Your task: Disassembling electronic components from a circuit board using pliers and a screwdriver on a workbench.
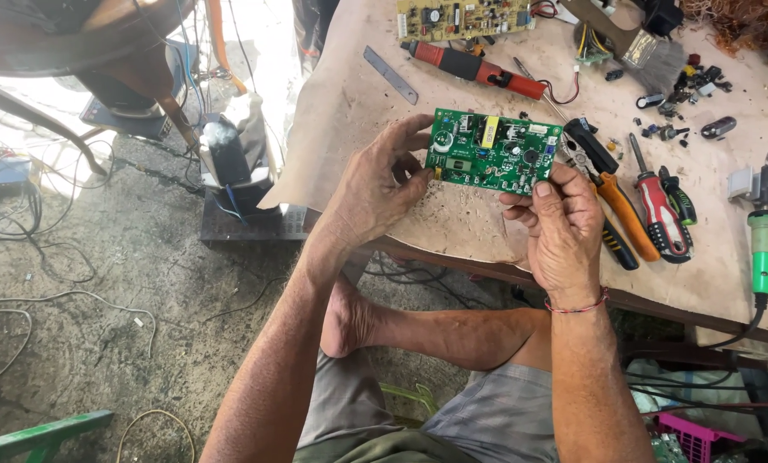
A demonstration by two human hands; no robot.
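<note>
Both hands hold a green circuit board point(493, 151) up over the near edge of the counter point(349, 94). The left hand point(375, 184) is closed on the board's left end, fingers curled over its top and side. The right hand point(560, 225) pinches the board's lower right corner between thumb and fingertips, a thin red band on its wrist. The board faces up, nearly level, and carries a yellow block part near its top middle, small black parts and a white connector at its right end.

Just right of the board, on the counter, lie pliers point(607, 184) with orange and black handles, partly behind the right hand. Beside them rests a red and black screwdriver point(658, 210). Toward the right edge stands a green-handled soldering iron point(764, 244), its cord dropping over the near edge.

Farther back lies a flat grey metal strip point(390, 75) and a red and black tool point(476, 69) with red wires. At the far edge sit a second, yellowish circuit board point(461, 17), a paintbrush point(637, 47), and scattered small dark parts point(688, 94) toward the far right corner.
</note>
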